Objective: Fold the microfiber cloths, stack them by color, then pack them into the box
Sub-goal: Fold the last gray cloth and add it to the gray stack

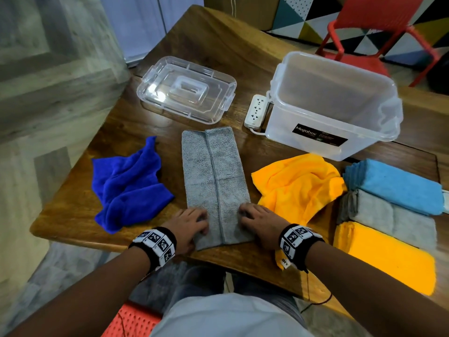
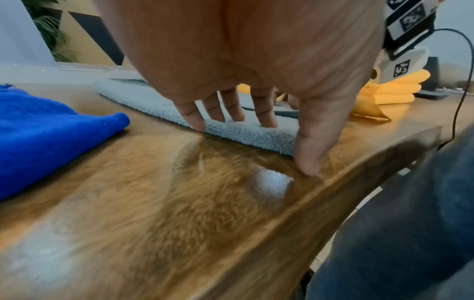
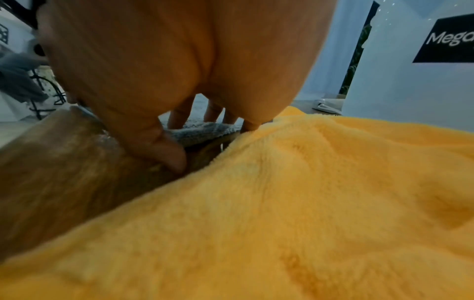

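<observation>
- Both hands are resting palm-down on the near end of the grey cloth [image 1: 215, 181]: the left hand [image 1: 188, 226] is laying straight, slightly spread fingers [image 2: 265, 113] on its fuzzy pile with the thumb touching the wooden table [image 1: 80, 203], and the right hand [image 1: 258, 223] is pressing straight fingers on the other half, pinching nothing.
- Folded into a long narrow strip with two hemmed edges meeting down the middle, that grey cloth is lying at centre frame.
- Crumpled beside it, a deep blue cloth [image 1: 131, 183] is sitting at left and a plush yellow cloth [image 1: 301, 183] at right, the latter filling the lower right-wrist view.
- At the right edge, folded light blue [image 1: 398, 184], grey [image 1: 398, 218] and yellow stacks [image 1: 386, 256] are lying side by side.
- Upper right, the translucent plastic box [image 1: 332, 105] is standing open; its clear rectangular lid [image 1: 185, 88] is lying upper centre-left.
- Between them, a white power strip [image 1: 256, 109] is lying just beside the box.
</observation>
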{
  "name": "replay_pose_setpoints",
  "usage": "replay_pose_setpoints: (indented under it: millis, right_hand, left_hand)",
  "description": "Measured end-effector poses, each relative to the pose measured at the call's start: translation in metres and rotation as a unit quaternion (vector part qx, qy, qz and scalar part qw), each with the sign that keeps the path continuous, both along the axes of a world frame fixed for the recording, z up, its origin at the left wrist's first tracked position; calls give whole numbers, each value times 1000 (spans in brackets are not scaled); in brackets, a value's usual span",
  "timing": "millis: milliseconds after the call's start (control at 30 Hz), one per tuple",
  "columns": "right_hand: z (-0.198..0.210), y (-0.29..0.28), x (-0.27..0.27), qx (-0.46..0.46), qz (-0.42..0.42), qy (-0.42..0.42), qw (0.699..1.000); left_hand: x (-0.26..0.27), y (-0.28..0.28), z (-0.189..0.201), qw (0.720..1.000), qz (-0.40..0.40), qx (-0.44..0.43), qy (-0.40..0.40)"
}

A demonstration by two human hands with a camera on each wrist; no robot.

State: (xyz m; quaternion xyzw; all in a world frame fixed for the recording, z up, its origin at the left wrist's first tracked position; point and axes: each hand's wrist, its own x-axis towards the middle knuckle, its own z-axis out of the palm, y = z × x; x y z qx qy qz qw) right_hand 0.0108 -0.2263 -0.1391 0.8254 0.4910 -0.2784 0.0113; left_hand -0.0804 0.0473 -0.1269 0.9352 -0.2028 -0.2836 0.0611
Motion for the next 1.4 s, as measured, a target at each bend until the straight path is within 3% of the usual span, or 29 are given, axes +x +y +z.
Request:
replay_pose_setpoints:
  millis: [100,267,500,733,967,1033,1167,1400]
  right_hand:
    - [-1,0,-5,11,-5,-4,1000]
    - [0,-7,-3,93,-46,42,994]
    - [11,-9,-6,114,-188,132,966]
    - [9,1,-2,134,-311,156,928]
    - [-1,10,10,131,-386,150,901]
    - [-1,12,10,133,-399,154,894]
    - [2,18,12,121,-391,165,897]
    - [-5,22,15,118,-398,107,904]
  left_hand:
    - [0,3,1,999,24,-48,-6]
    - [6,12,3,969,155,-186,38]
    - [2,18,1,923,291,-235,91]
    - [4,30,-18,874,394,-263,111]
    - [9,29,-24,764,528,-339,151]
    - [12,27,-22,746,544,-350,157]
    - [16,24,-17,758,533,-342,158]
    - [21,25,-19,789,524,-294,125]
